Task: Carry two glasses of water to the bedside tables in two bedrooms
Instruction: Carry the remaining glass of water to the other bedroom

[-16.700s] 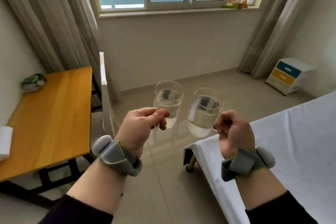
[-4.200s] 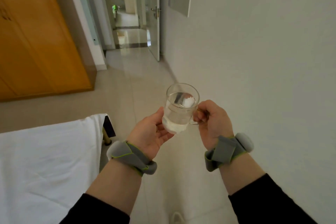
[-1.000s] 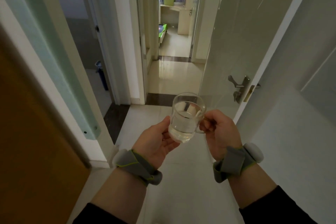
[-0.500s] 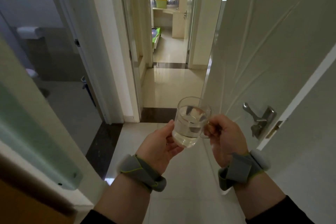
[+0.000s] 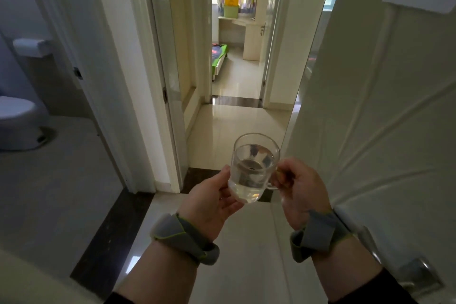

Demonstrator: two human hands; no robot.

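Straight ahead of me, past the near doorway, the far room point(image 5: 234, 39) lies at the end of a short hall point(image 5: 237, 136), and that line from glass to room is what my coming move turns on. I hold the glass of water point(image 5: 254, 168) between both hands at mid-frame, upright, its long axis roughly vertical with the rim leaning slightly away from me. My right hand point(image 5: 301, 190) sits just to its right, fingers curled around the handle; this is the hand that carries it. My left hand point(image 5: 212, 202) is touching it from the left and below, palm up, thumb against the side wall and fingers loosely cupped under the base, so I judge it a support, not the main grip. An open white door point(image 5: 385, 111) stands close on my right and a bathroom point(image 5: 49, 106) opens to the left. Clear and thin-walled, the glass is filled to a little over half, the water surface near level. With one glass in view, I judge that I am on the way to a bedside table, which I cannot see from here.
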